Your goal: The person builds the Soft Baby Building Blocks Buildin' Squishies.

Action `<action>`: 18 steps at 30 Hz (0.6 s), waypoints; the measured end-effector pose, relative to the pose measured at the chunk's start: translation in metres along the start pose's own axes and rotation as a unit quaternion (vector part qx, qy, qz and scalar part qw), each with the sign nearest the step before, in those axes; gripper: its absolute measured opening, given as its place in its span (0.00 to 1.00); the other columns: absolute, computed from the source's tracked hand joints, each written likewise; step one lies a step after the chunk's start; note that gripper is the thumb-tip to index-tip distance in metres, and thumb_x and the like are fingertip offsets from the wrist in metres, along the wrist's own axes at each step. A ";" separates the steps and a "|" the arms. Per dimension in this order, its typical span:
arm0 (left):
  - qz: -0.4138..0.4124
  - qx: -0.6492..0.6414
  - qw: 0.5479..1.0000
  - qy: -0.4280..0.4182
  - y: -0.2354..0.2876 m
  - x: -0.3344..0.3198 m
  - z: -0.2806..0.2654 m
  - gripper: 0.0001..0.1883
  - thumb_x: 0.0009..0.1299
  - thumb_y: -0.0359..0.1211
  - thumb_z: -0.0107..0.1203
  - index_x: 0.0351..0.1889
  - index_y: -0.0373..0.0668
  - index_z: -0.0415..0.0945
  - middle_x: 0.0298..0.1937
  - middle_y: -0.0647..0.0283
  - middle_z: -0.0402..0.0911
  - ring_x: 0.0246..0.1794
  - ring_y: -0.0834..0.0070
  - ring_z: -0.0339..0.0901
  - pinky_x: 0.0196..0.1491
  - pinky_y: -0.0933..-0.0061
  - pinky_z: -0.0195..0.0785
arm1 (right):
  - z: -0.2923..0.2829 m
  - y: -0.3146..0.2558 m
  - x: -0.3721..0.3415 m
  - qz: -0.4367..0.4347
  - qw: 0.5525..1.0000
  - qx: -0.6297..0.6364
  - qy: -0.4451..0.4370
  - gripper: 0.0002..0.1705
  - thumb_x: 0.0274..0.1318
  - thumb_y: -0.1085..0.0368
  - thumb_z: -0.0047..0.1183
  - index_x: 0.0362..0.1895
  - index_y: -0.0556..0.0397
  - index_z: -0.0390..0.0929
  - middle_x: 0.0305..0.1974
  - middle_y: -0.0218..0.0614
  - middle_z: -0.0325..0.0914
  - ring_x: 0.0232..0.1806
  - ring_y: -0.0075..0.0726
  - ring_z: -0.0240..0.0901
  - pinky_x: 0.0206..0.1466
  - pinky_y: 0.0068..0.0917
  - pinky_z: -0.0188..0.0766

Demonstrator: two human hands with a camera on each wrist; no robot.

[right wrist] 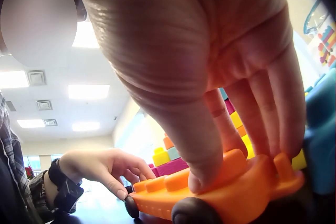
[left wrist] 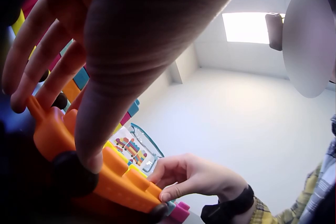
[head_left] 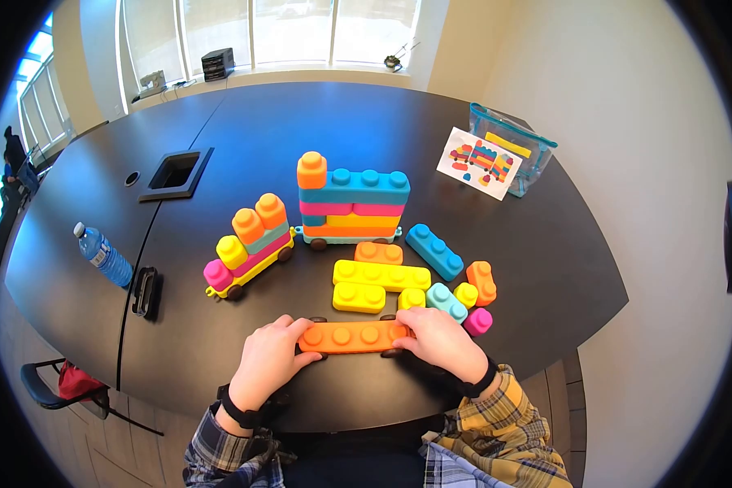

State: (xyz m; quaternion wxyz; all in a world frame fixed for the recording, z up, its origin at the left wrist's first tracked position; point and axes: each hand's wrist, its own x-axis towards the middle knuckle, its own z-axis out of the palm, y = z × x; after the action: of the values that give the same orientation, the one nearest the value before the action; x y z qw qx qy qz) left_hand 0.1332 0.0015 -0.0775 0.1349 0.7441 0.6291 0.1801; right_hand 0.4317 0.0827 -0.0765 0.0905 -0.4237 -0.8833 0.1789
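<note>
An orange toy train car base (head_left: 355,337) with dark wheels and a row of studs lies crosswise near the table's front edge. Its left end is gripped by my left hand (head_left: 270,358), thumb along the near side. At the other end my right hand (head_left: 446,335) pinches it between thumb and fingers. In the right wrist view, a peg sticks up at the end of the orange base (right wrist: 210,192), beside the fingers. Just behind it lie a long yellow block (head_left: 381,276), a shorter yellow block (head_left: 359,298) and a light teal block (head_left: 446,302).
Behind stand a tall built train car (head_left: 354,207) and a yellow-based car (head_left: 252,250) with stacked blocks. Blue (head_left: 435,251), orange (head_left: 481,282) and pink (head_left: 478,322) blocks lie right. A picture card (head_left: 480,163) leans on a clear pouch (head_left: 533,167). A water bottle (head_left: 103,254) stands left.
</note>
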 end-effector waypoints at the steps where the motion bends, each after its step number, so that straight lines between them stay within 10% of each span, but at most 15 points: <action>1: 0.001 -0.002 1.000 0.001 0.000 0.000 0.000 0.24 0.62 0.44 0.77 0.53 0.47 0.84 0.40 0.60 0.85 0.40 0.56 0.87 0.44 0.57 0.80 | 0.000 0.000 0.000 0.000 1.000 0.000 0.000 0.18 0.57 0.60 0.72 0.44 0.54 0.80 0.37 0.46 0.84 0.44 0.57 0.83 0.47 0.49 0.78; 10: -0.002 0.005 1.000 -0.006 0.001 0.001 -0.001 0.24 0.61 0.44 0.78 0.53 0.48 0.85 0.40 0.61 0.85 0.41 0.56 0.87 0.45 0.58 0.81 | -0.065 0.023 0.002 0.077 0.985 0.041 0.146 0.17 0.54 0.60 0.73 0.41 0.58 0.86 0.38 0.51 0.86 0.42 0.59 0.85 0.48 0.47 0.81; 18: -0.004 -0.004 1.000 0.001 0.003 0.002 -0.001 0.25 0.61 0.44 0.78 0.55 0.48 0.85 0.40 0.60 0.85 0.41 0.55 0.87 0.45 0.58 0.81 | -0.071 0.087 0.055 0.193 0.962 -0.192 0.032 0.18 0.53 0.57 0.75 0.40 0.59 0.88 0.38 0.52 0.88 0.43 0.59 0.87 0.50 0.47 0.84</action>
State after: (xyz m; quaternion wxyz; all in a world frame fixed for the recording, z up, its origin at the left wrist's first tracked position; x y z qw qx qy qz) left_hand 0.1356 0.0032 -0.0755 0.1379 0.7405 0.6317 0.1830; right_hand 0.4819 0.1927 -0.0450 -0.0007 -0.6011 -0.7992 0.0069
